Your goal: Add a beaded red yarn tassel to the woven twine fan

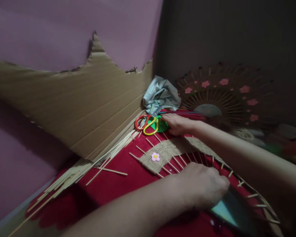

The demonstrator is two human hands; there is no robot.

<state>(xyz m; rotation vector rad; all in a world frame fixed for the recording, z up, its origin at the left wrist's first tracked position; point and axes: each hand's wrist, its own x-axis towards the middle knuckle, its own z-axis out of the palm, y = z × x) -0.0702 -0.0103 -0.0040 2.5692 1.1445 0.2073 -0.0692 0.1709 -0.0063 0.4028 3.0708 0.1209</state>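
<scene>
My left hand [204, 186] is closed, with curled fingers, above the inner side of a curved woven twine frame with thin sticks [172, 148]. What it holds, if anything, is hidden. Under that hand a round mirror [225, 209] partly shows. One pink flower with a yellow centre [155, 156] sits on the frame's left end. Farther back, my right hand [176, 123] reaches over the frame, fingers bent down at the edge of a green piece [162, 125]; its fingertips are partly hidden. Scissors with red and yellow handles [150, 126] lie just left of it.
Loose thin sticks [108, 154] lie along the left side of the red cloth [128, 194]. Torn cardboard [71, 102] leans on the wall. A crumpled pale cloth [161, 93] lies in the corner, and a second flowered stick frame [224, 98] leans behind.
</scene>
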